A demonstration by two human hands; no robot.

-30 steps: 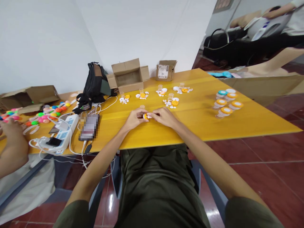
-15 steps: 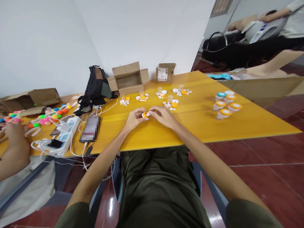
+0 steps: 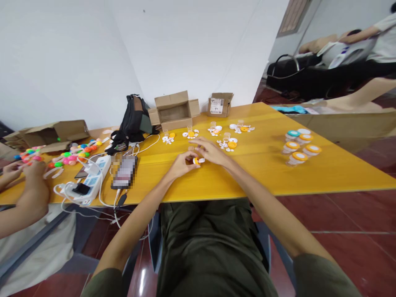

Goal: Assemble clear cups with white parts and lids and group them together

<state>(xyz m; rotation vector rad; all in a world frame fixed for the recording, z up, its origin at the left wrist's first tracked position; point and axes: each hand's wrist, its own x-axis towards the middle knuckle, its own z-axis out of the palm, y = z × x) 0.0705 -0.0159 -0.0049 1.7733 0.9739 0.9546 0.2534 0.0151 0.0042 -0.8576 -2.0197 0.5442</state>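
My left hand (image 3: 183, 165) is closed, pinching an orange lid (image 3: 195, 161) just above the table. A small white piece with dark markings (image 3: 202, 160) sits at the right side of the lid; whether it is joined on, I cannot tell. My right hand (image 3: 212, 153) reaches over from the right, fingers stretched and thumb apart, around a small clear jar (image 3: 191, 149). Contact with the jar is unclear, as the hands partly hide it. Beyond my hands, another clear jar (image 3: 227, 136) stands beside an orange lid (image 3: 232, 144) and white parts.
Several capped jars (image 3: 298, 156) stand at the right. More part piles (image 3: 214, 130) lie along the back, before two cardboard boxes (image 3: 176, 123) and a backpack (image 3: 133, 117). At left are a phone (image 3: 124, 172), a power strip (image 3: 97, 177), cables and another person's hands (image 3: 35, 171) among colourful pieces.
My right hand has come away from the orange lid and its fingers have stretched out toward the clear jar. The left hand keeps the lid. The view has tilted up slightly.
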